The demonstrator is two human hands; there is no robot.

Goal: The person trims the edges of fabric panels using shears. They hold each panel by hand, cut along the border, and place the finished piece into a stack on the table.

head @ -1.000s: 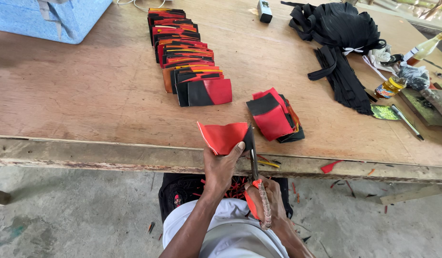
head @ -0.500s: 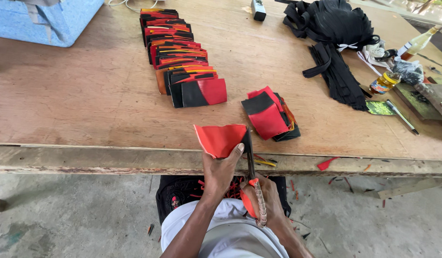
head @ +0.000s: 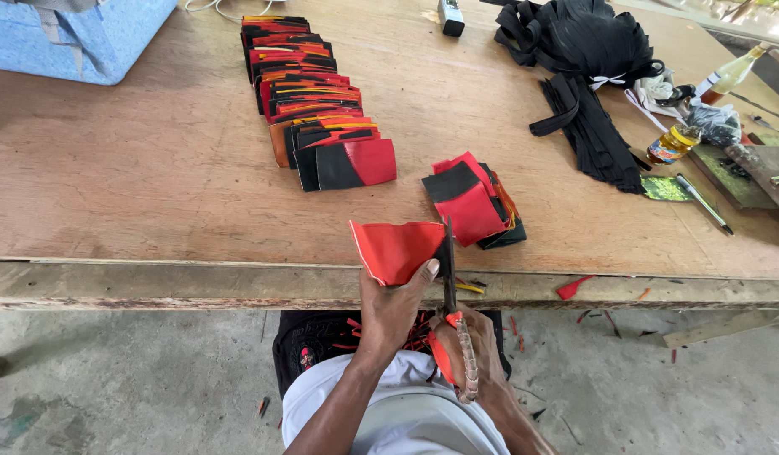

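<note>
two hands work at the desk (head: pixel 153 211) edge: the left hand (head: pixel 393 307) has its fingers clamped on a red fabric piece (head: pixel 395 250) held just over the edge, while the right hand (head: pixel 469 362) is closed round the scissors (head: pixel 449 270), blade touching the piece's right side. thin, soft and light, it looks floppy, so gripping close to the cut line suits it.

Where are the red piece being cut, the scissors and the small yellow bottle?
Red sheet piece (head: pixel 393 248), head view, middle of its red face.
Dark-bladed scissors (head: pixel 448 265), head view, on the blade.
Small yellow bottle (head: pixel 671 143), head view, its body.
</note>
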